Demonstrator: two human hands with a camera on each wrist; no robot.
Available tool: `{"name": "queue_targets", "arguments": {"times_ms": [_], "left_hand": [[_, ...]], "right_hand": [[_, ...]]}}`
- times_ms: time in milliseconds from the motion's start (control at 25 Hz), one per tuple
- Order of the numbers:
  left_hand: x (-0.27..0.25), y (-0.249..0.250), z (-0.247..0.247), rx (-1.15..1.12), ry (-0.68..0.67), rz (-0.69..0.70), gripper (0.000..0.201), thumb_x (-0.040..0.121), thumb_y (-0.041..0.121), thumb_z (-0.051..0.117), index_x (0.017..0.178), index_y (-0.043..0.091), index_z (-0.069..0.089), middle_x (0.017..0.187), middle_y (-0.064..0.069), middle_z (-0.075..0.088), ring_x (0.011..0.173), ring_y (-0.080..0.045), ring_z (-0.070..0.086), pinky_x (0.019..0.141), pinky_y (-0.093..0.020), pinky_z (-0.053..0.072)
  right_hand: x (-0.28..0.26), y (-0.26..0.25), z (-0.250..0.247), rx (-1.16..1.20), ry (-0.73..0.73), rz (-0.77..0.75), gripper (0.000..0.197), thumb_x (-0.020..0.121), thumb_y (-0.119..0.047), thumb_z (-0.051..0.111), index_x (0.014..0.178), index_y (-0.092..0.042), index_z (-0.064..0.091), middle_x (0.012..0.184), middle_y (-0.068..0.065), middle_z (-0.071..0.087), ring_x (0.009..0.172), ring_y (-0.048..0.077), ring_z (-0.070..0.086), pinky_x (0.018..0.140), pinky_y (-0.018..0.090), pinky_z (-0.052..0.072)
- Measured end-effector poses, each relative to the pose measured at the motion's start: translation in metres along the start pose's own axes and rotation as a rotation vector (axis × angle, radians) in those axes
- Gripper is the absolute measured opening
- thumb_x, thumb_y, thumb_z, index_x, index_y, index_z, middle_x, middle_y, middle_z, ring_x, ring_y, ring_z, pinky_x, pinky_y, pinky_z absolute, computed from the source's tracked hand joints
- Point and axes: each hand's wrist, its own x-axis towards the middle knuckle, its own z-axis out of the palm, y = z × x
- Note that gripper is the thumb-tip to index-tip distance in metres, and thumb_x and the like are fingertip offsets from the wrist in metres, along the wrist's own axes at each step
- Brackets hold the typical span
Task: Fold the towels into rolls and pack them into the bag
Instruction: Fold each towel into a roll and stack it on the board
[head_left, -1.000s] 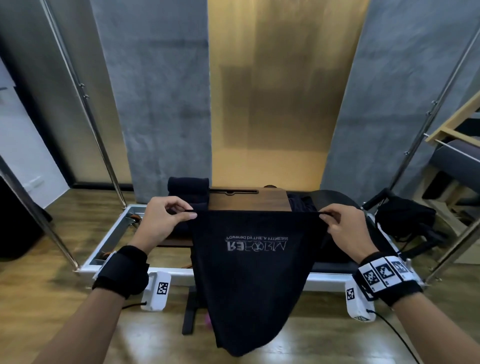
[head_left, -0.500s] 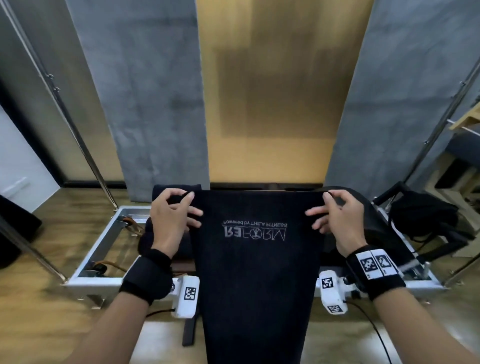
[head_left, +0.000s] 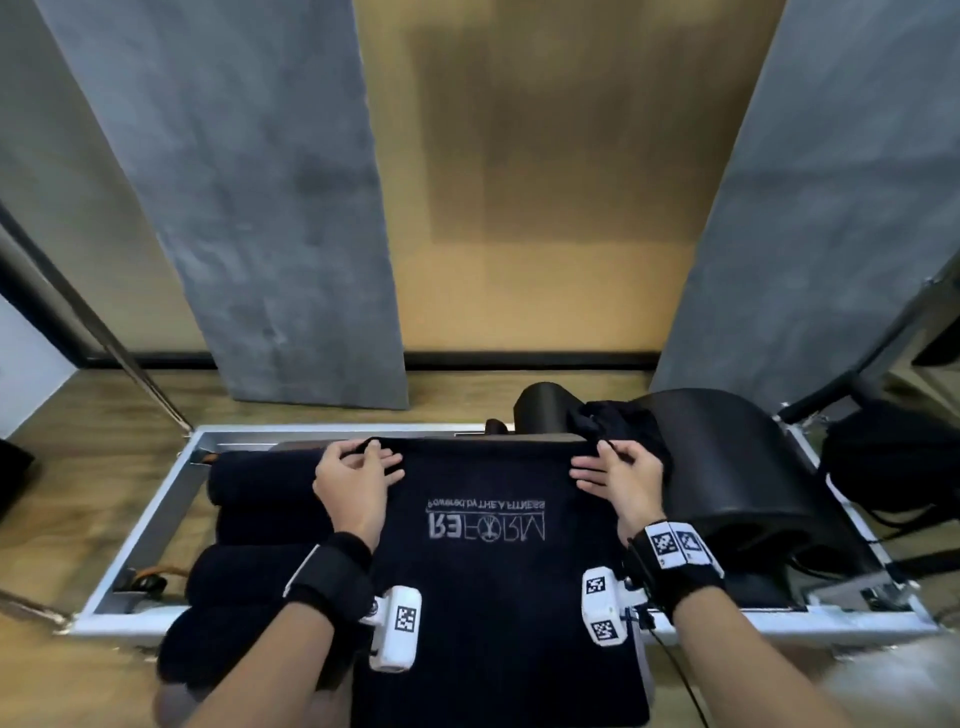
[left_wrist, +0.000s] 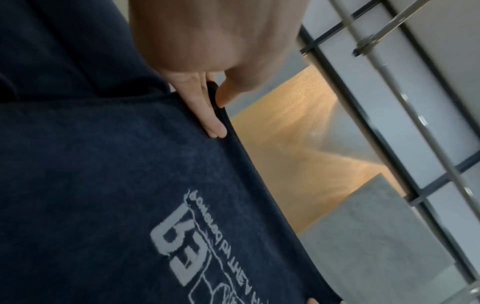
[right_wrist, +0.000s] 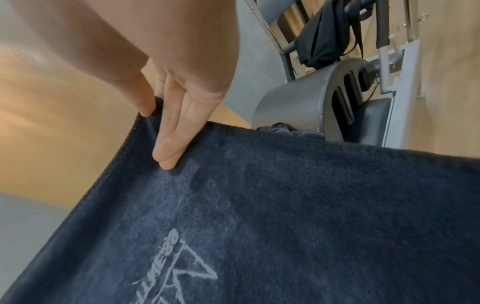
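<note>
A dark navy towel (head_left: 493, 587) with a pale "REFORM" logo lies spread flat on the reformer bed, its near end hanging over the front. My left hand (head_left: 371, 457) pinches its far left corner and my right hand (head_left: 602, 460) pinches its far right corner. In the left wrist view the towel's hem (left_wrist: 221, 115) runs between thumb and fingers. The right wrist view shows the corner (right_wrist: 153, 121) held the same way. Several rolled dark towels (head_left: 249, 530) lie side by side left of the spread one. A black bag (head_left: 888, 457) hangs at the far right.
A black arc barrel (head_left: 727, 467) stands on the bed right of the towel, with a crumpled dark cloth (head_left: 618, 421) against it. The metal reformer frame (head_left: 150, 525) surrounds the bed. Slanted steel poles (head_left: 130, 364) rise at left and right. Wooden floor (head_left: 78, 426) lies around.
The towel hung in the air from both hands a second ago. Both hands moved forward and down, and it now lies spread flat on the bed, still pinched at its far corners.
</note>
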Motion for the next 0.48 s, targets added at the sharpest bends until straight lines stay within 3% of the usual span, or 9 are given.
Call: {"name": "queue_targets", "arguments": {"times_ms": [160, 360, 480], "left_hand": [[0.044, -0.037, 0.038, 0.068, 0.093, -0.073, 0.005, 0.105, 0.001, 0.059, 0.108, 0.005, 0.056, 0.1, -0.028, 0.073, 0.088, -0.034, 0.079, 0.073, -0.042, 0.064], [0.081, -0.067, 0.068, 0.154, 0.121, -0.179, 0.011, 0.105, -0.004, 0.056, 0.111, 0.006, 0.055, 0.108, -0.032, 0.069, 0.093, -0.036, 0.076, 0.079, -0.049, 0.064], [0.082, -0.079, 0.072, 0.261, 0.053, -0.219, 0.036, 0.103, -0.004, 0.057, 0.138, 0.002, 0.051, 0.118, -0.024, 0.066, 0.102, -0.031, 0.071, 0.079, -0.045, 0.063]], "right_hand": [[0.061, 0.021, 0.016, -0.046, 0.011, 0.124, 0.013, 0.107, -0.011, 0.056, 0.112, 0.001, 0.06, 0.083, 0.021, 0.078, 0.073, 0.036, 0.078, 0.058, 0.034, 0.064], [0.112, 0.041, 0.033, -0.099, 0.016, 0.24, 0.015, 0.107, -0.011, 0.057, 0.115, 0.002, 0.061, 0.09, 0.025, 0.078, 0.081, 0.043, 0.077, 0.068, 0.043, 0.063], [0.121, 0.046, 0.036, -0.115, 0.01, 0.265, 0.014, 0.108, -0.011, 0.055, 0.118, -0.005, 0.062, 0.096, 0.022, 0.079, 0.08, 0.043, 0.076, 0.066, 0.041, 0.062]]}}
